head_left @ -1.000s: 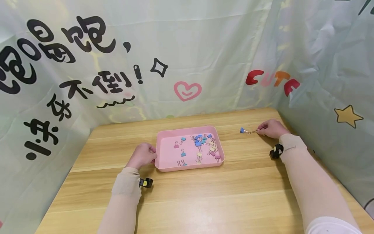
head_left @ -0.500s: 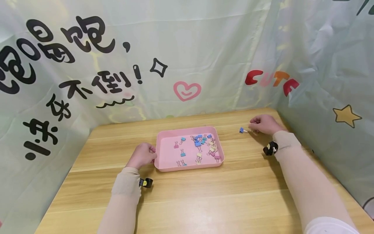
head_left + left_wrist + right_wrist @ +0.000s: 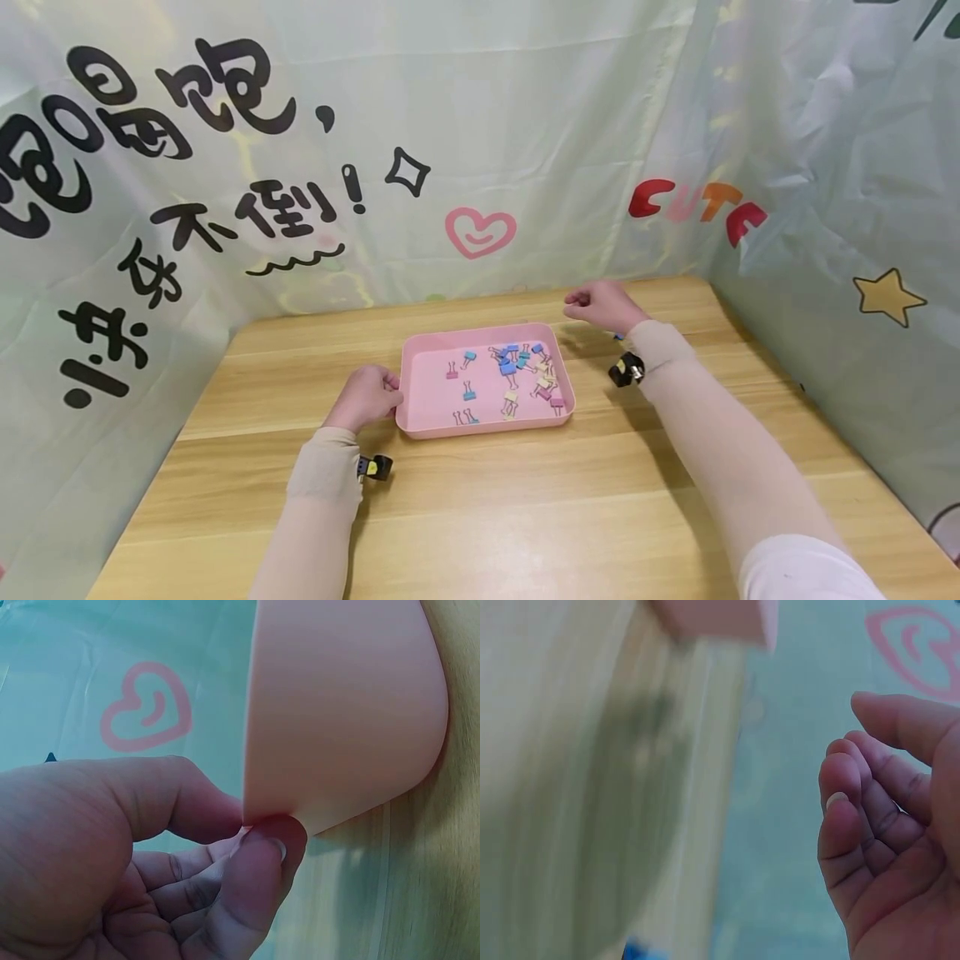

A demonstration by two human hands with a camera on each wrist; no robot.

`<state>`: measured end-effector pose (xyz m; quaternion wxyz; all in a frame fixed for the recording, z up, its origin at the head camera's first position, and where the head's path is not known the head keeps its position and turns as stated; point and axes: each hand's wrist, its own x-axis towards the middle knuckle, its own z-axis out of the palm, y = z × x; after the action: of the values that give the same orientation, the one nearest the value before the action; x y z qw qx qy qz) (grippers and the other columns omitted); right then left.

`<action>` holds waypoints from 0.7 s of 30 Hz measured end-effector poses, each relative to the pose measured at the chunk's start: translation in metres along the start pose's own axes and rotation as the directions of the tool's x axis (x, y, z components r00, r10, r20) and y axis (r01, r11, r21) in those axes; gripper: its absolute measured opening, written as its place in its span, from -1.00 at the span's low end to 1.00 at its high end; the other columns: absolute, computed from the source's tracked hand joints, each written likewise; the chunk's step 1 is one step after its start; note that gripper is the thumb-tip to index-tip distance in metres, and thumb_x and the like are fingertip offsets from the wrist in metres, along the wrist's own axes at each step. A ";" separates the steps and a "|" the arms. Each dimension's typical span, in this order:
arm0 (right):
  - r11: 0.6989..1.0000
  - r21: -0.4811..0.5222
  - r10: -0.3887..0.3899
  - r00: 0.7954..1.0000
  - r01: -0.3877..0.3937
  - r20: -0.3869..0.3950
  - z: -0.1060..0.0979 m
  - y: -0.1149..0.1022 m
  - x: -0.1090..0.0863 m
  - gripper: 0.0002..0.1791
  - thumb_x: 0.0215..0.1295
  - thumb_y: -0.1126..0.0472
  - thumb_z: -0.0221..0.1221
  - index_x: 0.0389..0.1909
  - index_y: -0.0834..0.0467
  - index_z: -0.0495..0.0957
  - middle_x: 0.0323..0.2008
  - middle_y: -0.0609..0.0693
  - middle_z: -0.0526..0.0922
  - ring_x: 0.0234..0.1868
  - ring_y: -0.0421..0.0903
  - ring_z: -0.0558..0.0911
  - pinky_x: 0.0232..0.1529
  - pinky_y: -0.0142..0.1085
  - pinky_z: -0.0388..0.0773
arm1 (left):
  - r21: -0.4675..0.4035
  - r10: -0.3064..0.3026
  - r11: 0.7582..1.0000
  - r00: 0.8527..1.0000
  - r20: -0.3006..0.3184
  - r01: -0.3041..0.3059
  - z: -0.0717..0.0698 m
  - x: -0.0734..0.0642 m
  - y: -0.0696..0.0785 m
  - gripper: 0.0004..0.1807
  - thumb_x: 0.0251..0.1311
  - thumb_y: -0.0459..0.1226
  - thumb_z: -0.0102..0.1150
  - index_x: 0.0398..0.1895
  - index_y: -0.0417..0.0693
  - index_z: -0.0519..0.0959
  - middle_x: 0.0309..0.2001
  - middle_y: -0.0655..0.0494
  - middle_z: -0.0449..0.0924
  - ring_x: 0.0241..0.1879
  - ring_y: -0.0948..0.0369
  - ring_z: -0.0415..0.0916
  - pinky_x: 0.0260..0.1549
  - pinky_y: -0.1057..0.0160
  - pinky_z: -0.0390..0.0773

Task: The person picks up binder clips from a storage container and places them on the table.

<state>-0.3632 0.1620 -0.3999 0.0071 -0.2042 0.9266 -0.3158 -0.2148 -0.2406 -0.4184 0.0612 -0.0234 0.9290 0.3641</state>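
The left arm (image 3: pixel 309 521) extends forward, and at the left wrist (image 3: pixel 337 435) the left grip (image 3: pixel 363 400) angles inward. The left thumb (image 3: pixel 176 796) presses toward a bent forefinger (image 3: pixel 259 885) in a pinch, with other fingers (image 3: pixel 184 889) folded in behind. The right arm (image 3: pixel 727 450) reaches farther forward, slanting toward the person's left. Past the right wrist (image 3: pixel 654 343), the right grip (image 3: pixel 606 307) hangs raised, its finger joints (image 3: pixel 844 825) loosely curled, the right thumb (image 3: pixel 904 724) lying above them.
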 end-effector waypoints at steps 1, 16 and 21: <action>1.000 -0.002 -0.008 1.000 0.008 0.008 0.005 -0.007 0.004 -0.63 0.26 0.10 0.25 -0.05 0.28 0.62 -0.20 0.11 0.68 -0.17 0.00 0.62 -0.12 -0.12 0.54 | 0.000 0.001 1.000 1.000 0.000 -0.001 0.000 0.000 0.000 -0.88 0.04 -0.46 0.15 -0.32 -0.30 0.55 -0.49 -0.02 0.57 -0.55 0.15 0.56 -0.52 0.27 0.55; 0.996 0.010 -0.090 0.980 0.090 0.177 0.072 -0.085 0.044 -0.73 0.23 0.10 0.26 -0.09 0.12 0.66 -0.22 -0.07 0.68 -0.21 -0.18 0.62 -0.09 -0.25 0.56 | -0.002 0.002 1.000 1.000 0.007 -0.002 -0.001 0.001 -0.001 -0.88 0.03 -0.46 0.14 -0.32 -0.30 0.54 -0.48 -0.01 0.58 -0.56 0.18 0.55 -0.50 0.26 0.58; 0.992 -0.013 -0.118 0.969 0.124 0.218 0.092 -0.094 0.050 -0.76 0.22 0.13 0.29 -0.13 0.12 0.69 -0.30 -0.10 0.70 -0.28 -0.23 0.63 -0.16 -0.32 0.57 | -0.006 -0.004 1.000 1.000 0.004 0.004 -0.001 0.001 -0.001 -0.87 0.03 -0.45 0.14 -0.32 -0.29 0.55 -0.48 -0.02 0.59 -0.55 0.18 0.55 -0.50 0.27 0.57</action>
<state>-0.3605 0.0217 -0.4127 0.0863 -0.2935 0.9101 -0.2794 -0.2158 -0.2419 -0.4184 0.0636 -0.0247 0.9278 0.3667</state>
